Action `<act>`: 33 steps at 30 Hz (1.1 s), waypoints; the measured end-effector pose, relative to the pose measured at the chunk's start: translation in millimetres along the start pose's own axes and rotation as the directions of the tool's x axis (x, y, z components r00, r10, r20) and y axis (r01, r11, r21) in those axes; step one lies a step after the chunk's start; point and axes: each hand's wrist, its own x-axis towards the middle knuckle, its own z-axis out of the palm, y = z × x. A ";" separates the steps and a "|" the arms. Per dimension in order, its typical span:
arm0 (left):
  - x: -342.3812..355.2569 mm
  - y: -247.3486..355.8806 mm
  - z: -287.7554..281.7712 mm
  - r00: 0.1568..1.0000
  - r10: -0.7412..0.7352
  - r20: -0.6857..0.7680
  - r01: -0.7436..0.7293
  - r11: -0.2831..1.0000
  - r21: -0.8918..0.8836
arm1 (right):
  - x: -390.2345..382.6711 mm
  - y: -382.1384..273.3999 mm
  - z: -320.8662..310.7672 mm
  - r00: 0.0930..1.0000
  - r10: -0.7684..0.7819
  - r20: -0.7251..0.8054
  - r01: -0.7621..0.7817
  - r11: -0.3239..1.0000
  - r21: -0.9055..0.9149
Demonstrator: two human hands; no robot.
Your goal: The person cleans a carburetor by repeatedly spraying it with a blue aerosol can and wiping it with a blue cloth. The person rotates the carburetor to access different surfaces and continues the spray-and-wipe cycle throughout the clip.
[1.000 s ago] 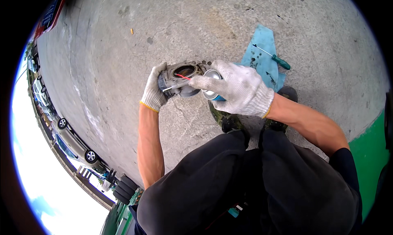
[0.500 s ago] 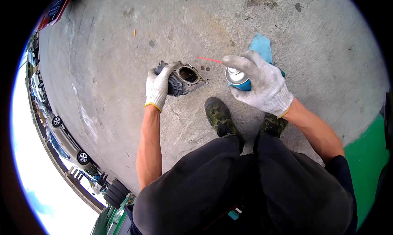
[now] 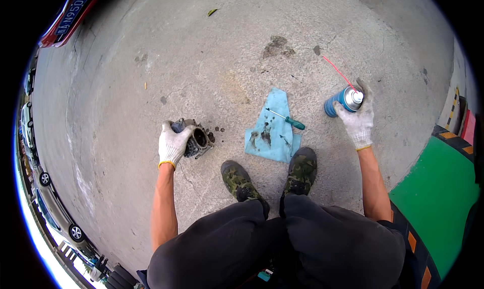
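Note:
My left hand (image 3: 173,144), in a white knit glove with a yellow cuff, grips a grey metal throttle body (image 3: 197,140) with a round bore. The part is tilted near the concrete floor, its bore facing right. In my gloved right hand (image 3: 360,121) is a blue spray can (image 3: 342,102) with a silver top, held out to the right. A thin red straw (image 3: 339,72) extends from its nozzle toward the upper left. Between the hands lies a stained light-blue cloth (image 3: 272,118). On that cloth rests a screwdriver (image 3: 294,122) with a green handle.
My camouflage shoes (image 3: 302,169) stand just below the cloth. Dark wet spots (image 3: 217,133) mark the concrete beside the throttle body. A green painted area (image 3: 438,188) with a striped edge lies at right. Parked cars (image 3: 55,203) line the left, with a red car (image 3: 68,19) at upper left.
My right hand has carried the spray can away from the throttle body to the right, uncovering the cloth and screwdriver. The throttle body has turned in my left hand. My view has shifted.

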 end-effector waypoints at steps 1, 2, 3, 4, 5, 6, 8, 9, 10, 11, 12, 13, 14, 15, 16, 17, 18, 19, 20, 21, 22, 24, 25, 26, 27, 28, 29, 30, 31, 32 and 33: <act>-3.6 1.0 -3.6 1.000 0.002 -0.011 -0.001 1.000 0.011 | -3.8 -4.1 3.3 0.999 -0.034 -0.009 0.033 0.998 -0.050; -3.1 -3.9 -6.4 0.999 0.014 -0.032 -0.013 0.999 0.034 | -4.3 -7.6 6.5 0.998 -0.067 -0.011 0.066 0.994 -0.089; -3.7 -1.7 -5.5 1.000 0.021 -0.015 -0.021 0.999 0.040 | -7.7 -4.8 4.9 0.998 -0.063 0.003 0.063 0.993 -0.098; -5.1 0.5 -5.1 1.000 0.026 0.000 -0.026 0.999 0.046 | -10.4 -2.4 3.3 0.998 -0.059 0.018 0.061 0.993 -0.105; -5.6 4.4 -2.6 0.999 0.041 0.004 -0.042 0.998 0.055 | -13.4 -0.8 1.0 0.998 -0.055 0.035 0.058 0.992 -0.109; -4.7 10.4 -1.3 0.999 0.052 0.004 -0.052 0.997 0.064 | -16.0 -0.6 -1.4 0.998 -0.059 0.028 0.061 0.991 -0.118; -1.9 11.5 -0.4 0.997 0.072 0.001 -0.072 0.995 0.074 | -25.0 0.1 -7.6 0.998 -0.067 0.017 0.069 0.989 -0.131; -0.4 10.5 0.5 0.996 0.087 -0.006 -0.087 0.993 0.074 | -31.3 -1.1 -12.9 0.986 -0.153 -0.060 0.144 0.980 -0.140; 0.3 10.5 -0.3 0.995 0.099 -0.010 -0.098 0.992 0.079 | -40.1 -5.0 -19.1 0.963 -0.233 -0.132 0.213 0.965 -0.151; -0.6 10.8 -1.8 0.996 0.085 0.001 -0.084 0.991 0.106 | -51.3 -8.2 -23.7 0.929 -0.310 -0.203 0.279 0.946 -0.166; -1.0 13.6 -0.3 0.996 0.085 -0.004 -0.084 0.991 0.108 | -67.0 -11.2 -31.9 0.937 -0.329 -0.117 0.304 0.934 -0.190; -1.0 15.5 0.9 0.996 0.086 -0.009 -0.084 0.991 0.108 | -84.7 -16.3 -40.5 0.938 -0.344 -0.031 0.331 0.920 -0.212; -1.2 17.5 1.7 0.996 0.088 -0.015 -0.085 0.991 0.108 | -92.9 -18.4 -45.6 0.933 -0.356 0.055 0.358 0.905 -0.231; -1.0 20.6 3.0 0.997 0.083 0.008 -0.083 0.991 0.108 | -97.2 -28.3 -38.2 0.924 -0.336 0.182 0.369 0.907 -0.203; -0.8 21.2 0.6 0.997 0.073 0.027 -0.075 0.990 0.115 | -101.5 -42.5 -21.2 0.899 -0.313 0.308 0.374 0.912 -0.166; -1.0 22.5 -1.7 0.997 0.063 0.043 -0.068 0.990 0.121 | -103.5 -36.8 -1.2 0.889 -0.287 0.358 0.362 0.918 -0.163; -0.6 23.7 -3.4 0.995 0.086 0.040 -0.091 0.986 0.141 | -101.9 -25.2 23.8 0.873 -0.262 0.410 0.351 0.924 -0.156; 0.0 22.8 -3.3 0.994 0.103 0.037 -0.108 0.981 0.163 | -98.7 -21.5 45.3 0.881 -0.261 0.394 0.355 0.916 -0.187; 0.1 23.1 -2.8 0.992 0.121 0.033 -0.125 0.975 0.183 | -92.6 -19.5 62.7 0.888 -0.262 0.378 0.361 0.906 -0.220; -1.2 27.7 -0.8 0.991 0.128 0.037 -0.133 0.971 0.198 | -83.6 -16.4 76.0 0.876 -0.232 0.422 0.365 0.892 -0.267; -1.7 36.1 1.4 0.989 0.140 0.045 -0.146 0.967 0.207 | -72.9 -14.4 86.2 0.865 -0.197 0.461 0.370 0.872 -0.321; -2.0 38.2 1.5 0.988 0.146 0.056 -0.154 0.964 0.215 | -61.6 -7.1 98.2 0.852 -0.161 0.498 0.374 0.852 -0.365; -0.6 34.6 1.5 0.988 0.140 0.058 -0.149 0.965 0.214 | -57.7 -3.8 103.8 0.852 -0.163 0.497 0.372 0.856 -0.358; 0.5 32.3 0.4 0.989 0.135 0.060 -0.145 0.967 0.211 | -55.5 -0.6 107.2 0.853 -0.165 0.496 0.371 0.859 -0.353; -2.1 31.9 -1.4 0.990 0.123 0.067 -0.135 0.969 0.206 | -52.9 -4.8 108.0 0.861 -0.105 0.498 0.314 0.879 -0.358; -2.4 28.3 -2.1 0.990 0.128 0.051 -0.136 0.970 0.200 | -51.7 -4.7 109.2 0.879 -0.090 0.469 0.265 0.908 -0.324; -2.2 24.0 -2.6 0.991 0.133 0.034 -0.137 0.971 0.194 | -50.7 -3.4 109.9 0.895 -0.072 0.439 0.216 0.933 -0.287; -4.4 25.4 -1.3 0.990 0.140 0.022 -0.141 0.972 0.187 | -49.4 -2.9 107.5 0.911 -0.049 0.410 0.165 0.954 -0.252; -5.3 27.3 -1.0 0.991 0.132 0.022 -0.134 0.974 0.185 | -46.4 -2.8 105.8 0.915 -0.046 0.402 0.152 0.960 -0.235; -5.1 29.9 -1.7 0.992 0.123 0.022 -0.125 0.975 0.184 | -43.2 -1.9 106.6 0.915 -0.060 0.398 0.171 0.953 -0.249; -5.8 33.1 -2.3 0.993 0.115 0.024 -0.118 0.975 0.186 | -40.9 -1.4 108.4 0.916 -0.071 0.395 0.187 0.947 -0.262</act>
